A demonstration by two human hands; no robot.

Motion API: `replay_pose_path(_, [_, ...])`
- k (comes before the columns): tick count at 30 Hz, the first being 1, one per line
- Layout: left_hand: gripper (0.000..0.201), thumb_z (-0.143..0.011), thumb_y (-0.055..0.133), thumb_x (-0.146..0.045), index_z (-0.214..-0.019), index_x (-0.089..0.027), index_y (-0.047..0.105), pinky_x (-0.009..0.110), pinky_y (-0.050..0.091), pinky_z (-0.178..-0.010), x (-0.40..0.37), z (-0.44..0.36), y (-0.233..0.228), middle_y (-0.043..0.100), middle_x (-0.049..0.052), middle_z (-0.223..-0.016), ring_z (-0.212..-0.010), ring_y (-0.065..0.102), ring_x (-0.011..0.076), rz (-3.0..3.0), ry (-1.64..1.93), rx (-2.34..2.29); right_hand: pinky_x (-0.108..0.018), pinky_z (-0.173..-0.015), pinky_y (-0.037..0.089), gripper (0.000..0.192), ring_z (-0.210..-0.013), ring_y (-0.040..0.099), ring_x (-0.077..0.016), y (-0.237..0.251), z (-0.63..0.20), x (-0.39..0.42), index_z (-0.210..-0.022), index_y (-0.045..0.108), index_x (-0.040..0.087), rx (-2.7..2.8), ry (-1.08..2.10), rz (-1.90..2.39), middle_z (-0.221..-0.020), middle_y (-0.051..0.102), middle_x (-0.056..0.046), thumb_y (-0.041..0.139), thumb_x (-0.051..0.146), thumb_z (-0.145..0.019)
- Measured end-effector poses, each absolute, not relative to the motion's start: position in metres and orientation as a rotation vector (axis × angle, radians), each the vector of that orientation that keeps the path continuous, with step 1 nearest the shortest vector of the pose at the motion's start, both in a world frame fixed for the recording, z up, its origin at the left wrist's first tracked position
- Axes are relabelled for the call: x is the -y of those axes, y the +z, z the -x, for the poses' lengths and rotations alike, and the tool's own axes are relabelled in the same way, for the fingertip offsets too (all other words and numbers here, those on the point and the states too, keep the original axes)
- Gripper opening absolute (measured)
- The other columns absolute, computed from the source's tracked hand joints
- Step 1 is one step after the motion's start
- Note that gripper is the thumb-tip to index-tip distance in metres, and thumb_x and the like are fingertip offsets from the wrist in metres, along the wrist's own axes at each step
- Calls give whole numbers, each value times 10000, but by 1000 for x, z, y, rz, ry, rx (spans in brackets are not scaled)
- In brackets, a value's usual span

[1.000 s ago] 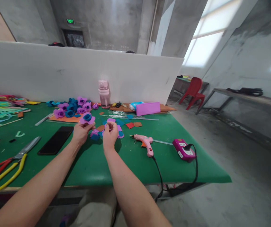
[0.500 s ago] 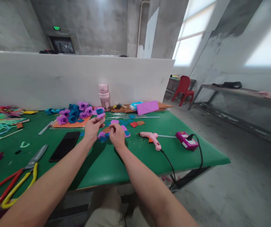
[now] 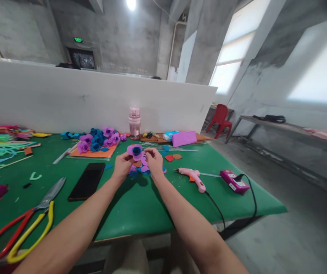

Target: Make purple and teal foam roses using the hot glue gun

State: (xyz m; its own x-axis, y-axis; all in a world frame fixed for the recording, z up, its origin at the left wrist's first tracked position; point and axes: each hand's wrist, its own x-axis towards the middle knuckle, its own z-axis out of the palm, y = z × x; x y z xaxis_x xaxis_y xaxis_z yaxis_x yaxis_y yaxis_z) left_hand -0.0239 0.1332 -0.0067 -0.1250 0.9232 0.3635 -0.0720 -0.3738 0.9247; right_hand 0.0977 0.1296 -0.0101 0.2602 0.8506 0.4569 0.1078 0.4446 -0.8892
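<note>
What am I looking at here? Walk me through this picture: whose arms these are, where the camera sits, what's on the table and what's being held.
The camera is worn on a person's head and looks forward and down, so the two bare arms reaching in from the bottom are that person's own. There is no machine here.

The left hand holds up a purple flower with a blue centre. The right hand pinches a small purple piece right beside it, too small to identify.

They work over a green table. On it lie a pile of finished purple and blue flowers, a black phone, big scissors with red and yellow handles, a pink glue gun with its cord, and a pink bottle against the white board behind.
</note>
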Motion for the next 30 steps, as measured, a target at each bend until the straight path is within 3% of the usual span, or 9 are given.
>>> replay_pose_path(6, [276, -517, 787, -306, -688, -120, 676, 255, 468, -587, -136, 25, -11, 627, -7, -552, -527, 560, 114, -1134, 1590, -971, -279, -707, 450, 171, -769, 591, -158, -18, -99, -130, -848, 592, 190, 1338, 530, 994, -834, 641, -35, 443, 208, -767])
replay_pose_path(16, [242, -527, 801, -275, -670, -115, 690, 256, 473, -606, -134, 27, -9, 655, 26, -630, -559, 577, 108, -1026, 1360, -766, -263, -652, 448, 141, -694, 566, -141, -13, -103, -128, -805, 620, 189, 1203, 908, 864, -752, 623, -8, 567, 274, -706])
replay_pose_path(24, [161, -599, 719, -264, -703, -141, 709, 251, 449, -624, -134, 32, -13, 658, 0, -635, -611, 572, 136, -1431, 1509, -1086, -256, -666, 443, 149, -742, 576, -147, -7, -104, -121, -839, 654, 214, 1280, 960, 785, -824, 652, -14, 577, 253, -717])
replay_pose_path(30, [127, -665, 598, -237, -653, -154, 693, 213, 407, -602, -133, 37, -8, 618, -20, -625, -619, 529, 121, -1861, 1546, -1215, -239, -614, 427, 189, -640, 540, -114, -3, -113, -123, -794, 676, 201, 1086, 1165, 708, -758, 640, -13, 592, 359, -734])
